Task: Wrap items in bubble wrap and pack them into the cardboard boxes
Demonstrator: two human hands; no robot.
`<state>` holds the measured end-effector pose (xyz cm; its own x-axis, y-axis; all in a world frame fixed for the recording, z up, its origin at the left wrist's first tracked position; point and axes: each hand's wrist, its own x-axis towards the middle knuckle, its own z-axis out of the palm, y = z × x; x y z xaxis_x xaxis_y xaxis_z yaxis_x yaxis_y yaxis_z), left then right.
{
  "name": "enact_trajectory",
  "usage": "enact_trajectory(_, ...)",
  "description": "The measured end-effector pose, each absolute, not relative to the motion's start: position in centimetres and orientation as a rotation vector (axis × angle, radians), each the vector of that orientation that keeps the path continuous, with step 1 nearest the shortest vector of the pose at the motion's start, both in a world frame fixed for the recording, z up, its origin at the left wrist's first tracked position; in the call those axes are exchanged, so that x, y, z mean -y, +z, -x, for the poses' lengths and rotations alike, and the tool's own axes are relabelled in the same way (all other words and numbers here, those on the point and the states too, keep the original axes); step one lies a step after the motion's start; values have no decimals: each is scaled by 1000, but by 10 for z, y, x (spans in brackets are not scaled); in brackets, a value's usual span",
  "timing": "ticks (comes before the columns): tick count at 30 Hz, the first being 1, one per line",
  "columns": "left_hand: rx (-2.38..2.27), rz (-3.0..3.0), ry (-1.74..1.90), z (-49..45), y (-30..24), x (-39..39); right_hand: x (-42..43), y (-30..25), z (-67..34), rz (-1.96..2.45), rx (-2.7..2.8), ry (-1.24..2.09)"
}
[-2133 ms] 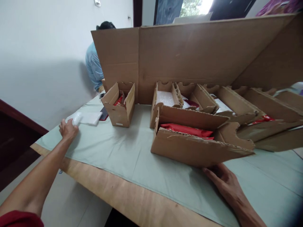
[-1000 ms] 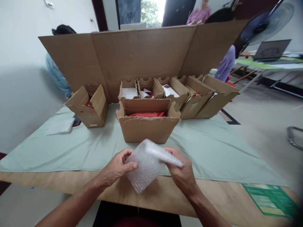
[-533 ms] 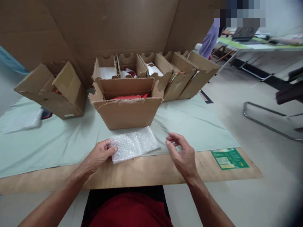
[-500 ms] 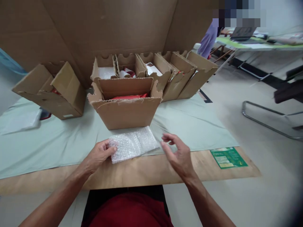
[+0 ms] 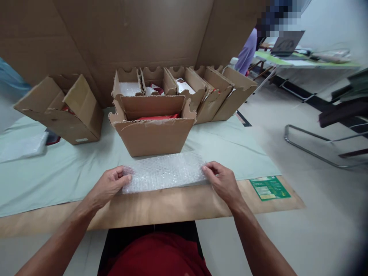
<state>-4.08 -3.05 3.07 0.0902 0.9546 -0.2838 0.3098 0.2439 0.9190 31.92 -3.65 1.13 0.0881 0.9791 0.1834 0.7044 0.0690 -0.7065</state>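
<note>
A sheet of clear bubble wrap (image 5: 165, 172) is stretched lengthwise along the front of the table, in front of a cardboard box. My left hand (image 5: 110, 184) pinches its left end between thumb and fingers. At the opposite end, my right hand (image 5: 222, 179) grips the wrap's right edge, also thumb against fingers. Just behind the wrap stands the open cardboard box (image 5: 155, 136), with red packets (image 5: 158, 117) showing inside.
Several open cardboard boxes (image 5: 186, 78) line the back, holding bubble wrap and small packets. Another cardboard box (image 5: 71, 122) stands left, beside a clear plastic pack (image 5: 24, 147). A green label (image 5: 270, 188) is on the table's wooden edge (image 5: 161, 205). A person (image 5: 248, 48) stands at the far right.
My right hand, open and apart before, now holds the wrap's right end. The bubble wrap, shorter before, is now drawn out longer, its left end shifted left with my left hand.
</note>
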Motion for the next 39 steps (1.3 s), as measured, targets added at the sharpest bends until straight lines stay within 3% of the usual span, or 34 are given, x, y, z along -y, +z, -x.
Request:
enact_trajectory(8,-1908,-1997,662,49,11,35,39,1,-312,1682,1925,10)
enact_trajectory(11,-1785,-2336,751,40,8,40,29,8,-297,1531,2075,37)
enact_trajectory(15,-1432,-2623,573,22,-8,40,15,6,-277,1437,2365,91)
enact_trajectory(20,-1318,-2553,438,33,-27,38,21,-8,-286,1460,2503,46)
enact_trajectory(27,-1371,-2484,640,31,-24,31,5,-1,-290,1539,2406,62)
enact_trajectory(31,-1432,-2543,573,21,-24,23,-11,1,-280,1585,2401,127)
enact_trajectory(39,-1460,-2620,466,21,-10,14,14,0,-284,1339,2290,-190)
